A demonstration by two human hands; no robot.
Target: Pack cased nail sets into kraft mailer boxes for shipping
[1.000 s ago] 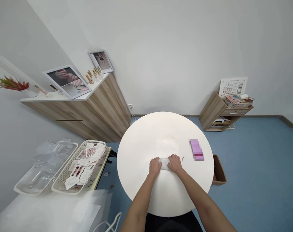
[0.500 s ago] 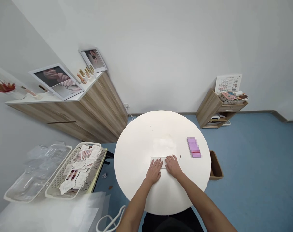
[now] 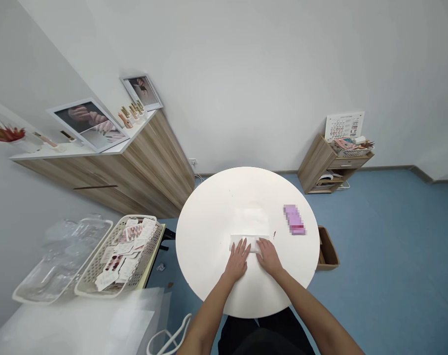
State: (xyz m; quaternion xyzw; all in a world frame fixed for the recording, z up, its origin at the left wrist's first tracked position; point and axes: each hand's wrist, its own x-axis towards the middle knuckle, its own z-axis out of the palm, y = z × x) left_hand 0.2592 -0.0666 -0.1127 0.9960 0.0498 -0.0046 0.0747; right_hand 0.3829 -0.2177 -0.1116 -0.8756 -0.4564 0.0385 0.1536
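Note:
A flat white strip, folded paper or thin cloth, lies across the near half of the round white table. My left hand rests flat over its left part, fingers stretched out and a little apart. On its right end lie the fingertips of my right hand, also stretched out. Between both hands the middle of the strip shows; some of its near edge is hidden under my palms. A blurred purple rectangular thing lies farther right on the tabletop.
Left of the table stand a white basket of nail-sample cards and a tray of clear plastic. A wooden cabinet rises behind them. A cardboard box is on the floor at right, with a small shelf by the wall.
My right hand has slid a little to the right along the strip, uncovering more of its middle. My left hand stays in about the same place. The view has shifted slightly.

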